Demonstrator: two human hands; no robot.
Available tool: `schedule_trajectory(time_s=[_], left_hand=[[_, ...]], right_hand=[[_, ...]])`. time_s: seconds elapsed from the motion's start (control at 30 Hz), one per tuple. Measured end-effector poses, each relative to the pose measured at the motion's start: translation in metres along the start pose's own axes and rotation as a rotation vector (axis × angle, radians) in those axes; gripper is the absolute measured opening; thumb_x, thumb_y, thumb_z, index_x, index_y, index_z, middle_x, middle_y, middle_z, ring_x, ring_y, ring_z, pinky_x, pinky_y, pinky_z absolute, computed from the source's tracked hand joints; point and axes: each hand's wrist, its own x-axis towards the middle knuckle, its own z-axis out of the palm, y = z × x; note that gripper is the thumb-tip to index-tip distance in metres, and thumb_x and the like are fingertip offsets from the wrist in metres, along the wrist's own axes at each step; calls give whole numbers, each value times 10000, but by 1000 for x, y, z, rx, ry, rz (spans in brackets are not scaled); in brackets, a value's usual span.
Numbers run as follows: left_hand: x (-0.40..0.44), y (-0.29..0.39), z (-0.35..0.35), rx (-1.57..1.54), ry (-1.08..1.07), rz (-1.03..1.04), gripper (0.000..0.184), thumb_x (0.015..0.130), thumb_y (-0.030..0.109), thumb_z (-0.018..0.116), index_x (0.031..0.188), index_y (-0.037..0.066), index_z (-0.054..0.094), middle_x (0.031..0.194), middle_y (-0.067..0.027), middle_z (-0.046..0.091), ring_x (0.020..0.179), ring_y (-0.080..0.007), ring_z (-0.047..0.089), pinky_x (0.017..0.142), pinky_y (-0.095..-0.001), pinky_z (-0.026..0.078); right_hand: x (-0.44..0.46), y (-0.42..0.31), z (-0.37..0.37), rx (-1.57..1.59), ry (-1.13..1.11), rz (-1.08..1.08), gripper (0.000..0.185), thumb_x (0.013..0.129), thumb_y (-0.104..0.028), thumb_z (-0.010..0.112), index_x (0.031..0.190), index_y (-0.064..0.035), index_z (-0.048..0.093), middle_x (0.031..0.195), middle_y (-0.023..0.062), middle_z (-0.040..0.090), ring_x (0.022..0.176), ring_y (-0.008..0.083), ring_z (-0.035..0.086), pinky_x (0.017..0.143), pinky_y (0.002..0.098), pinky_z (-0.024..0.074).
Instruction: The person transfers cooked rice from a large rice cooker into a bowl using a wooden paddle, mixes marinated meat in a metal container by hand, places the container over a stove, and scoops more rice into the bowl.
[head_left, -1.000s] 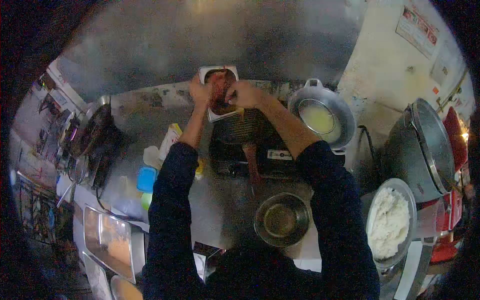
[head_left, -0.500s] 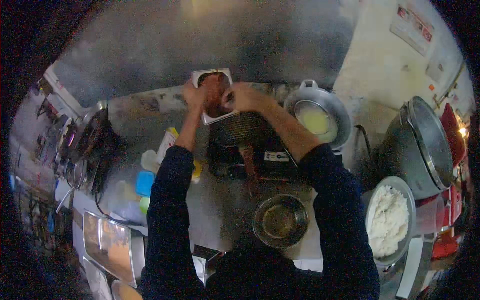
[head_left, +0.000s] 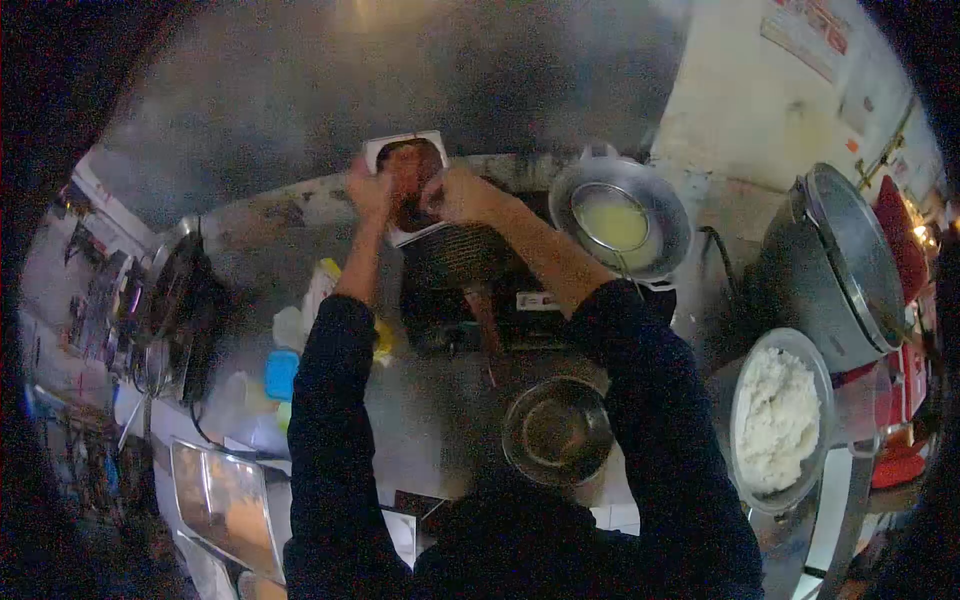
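A square metal container [head_left: 428,137] with dark, reddish-brown contents is at the far side of the counter, between my hands. My left hand [head_left: 370,190] is closed on its left edge. Over the right part of the container my right hand [head_left: 465,195] has its fingers curled; what they hold is blurred. Just below the container, partly covered by it, lies a dark pan [head_left: 455,262] with a ridged or gridded surface. Its brown handle [head_left: 484,320] points toward me, and it sits on a black stove [head_left: 430,325].
To the right is a metal pan [head_left: 672,215] with a strainer [head_left: 583,190] over pale yellow liquid. A bowl of white food [head_left: 775,420] and a large pot [head_left: 825,265] stand farther right. Nearer me is a round metal bowl [head_left: 520,440]. At left are a blue-lidded container [head_left: 282,375] and metal trays [head_left: 190,480].
The view has shifted slightly, so most things sit a little farther left and up. Both hands stay at the container, with the right hand's fingers moving slightly.
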Motion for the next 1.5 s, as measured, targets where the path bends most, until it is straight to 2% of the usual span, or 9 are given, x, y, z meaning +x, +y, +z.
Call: schedule_trajectory(time_s=[0.07, 0.37, 0.47, 0.67, 0.83, 0.97, 1.07, 1.17, 1.5], left_hand=[[0, -3, 0, 183, -59, -39, 201, 633, 99, 606, 800, -12, 582, 715, -146, 601, 668, -274, 591, 623, -353, 450], [5, -56, 23, 99, 48, 71, 243, 574, 42, 561, 812, -4, 585, 732, -174, 603, 661, -331, 596, 619, -383, 466], [1, -3, 11, 126, 82, 93, 238, 590, 42, 562, 824, 9, 589, 753, -165, 613, 675, -314, 603, 619, -371, 467], [3, -30, 13, -12, 20, -80, 240, 635, 150, 660, 823, 17, 591, 762, -154, 616, 684, -299, 604, 606, -366, 463], [0, -75, 24, 44, 141, -28, 304, 629, 237, 699, 806, 15, 590, 765, -159, 604, 694, -306, 590, 608, -392, 453], [3, -52, 12, 171, 71, -22, 311, 634, 254, 683, 800, 10, 585, 732, -169, 587, 686, -320, 577, 615, -397, 446], [5, -54, 14, -80, 12, -107, 303, 632, 246, 672, 790, 5, 581, 707, -170, 584, 662, -326, 576, 604, -390, 448], [6, -48, 13, -11, 32, 29, 265, 633, 205, 666, 771, 0, 573, 699, -164, 593, 625, -317, 581, 573, -383, 447], [9, -16, 6, 92, -16, 37, 254, 632, 157, 654, 828, 14, 581, 733, -159, 607, 689, -321, 597, 623, -359, 460]], right_hand=[[3, 2, 0, 29, -25, 13, 122, 638, -84, 633, 757, -72, 655, 770, 126, 628, 765, 250, 600, 731, 336, 462], [4, 0, -2, -143, 10, 62, 115, 637, -133, 641, 744, -95, 661, 748, 102, 634, 745, 250, 604, 742, 341, 464], [4, 11, 6, -82, 57, 40, 117, 643, -139, 639, 748, -93, 662, 763, 102, 635, 739, 254, 604, 746, 349, 464], [12, 17, -12, -5, 3, -52, 134, 643, -145, 647, 765, -90, 661, 808, 97, 632, 735, 235, 605, 728, 343, 477], [16, -1, -46, -53, -216, 45, 127, 651, -151, 637, 763, -94, 654, 810, 98, 624, 803, 246, 587, 780, 356, 454], [4, -1, -30, -145, -122, 43, 137, 653, -178, 630, 763, -98, 650, 832, 102, 614, 841, 270, 566, 811, 370, 430], [9, 15, -10, -132, -128, 27, 149, 657, -198, 625, 764, -99, 650, 841, 106, 609, 834, 283, 561, 795, 378, 429], [11, 10, -8, -128, -127, 46, 148, 660, -204, 622, 760, -99, 652, 830, 115, 606, 825, 289, 562, 779, 385, 430], [16, 12, -3, -117, -87, 57, 114, 646, -161, 626, 737, -98, 654, 791, 128, 611, 759, 293, 590, 716, 370, 465]])
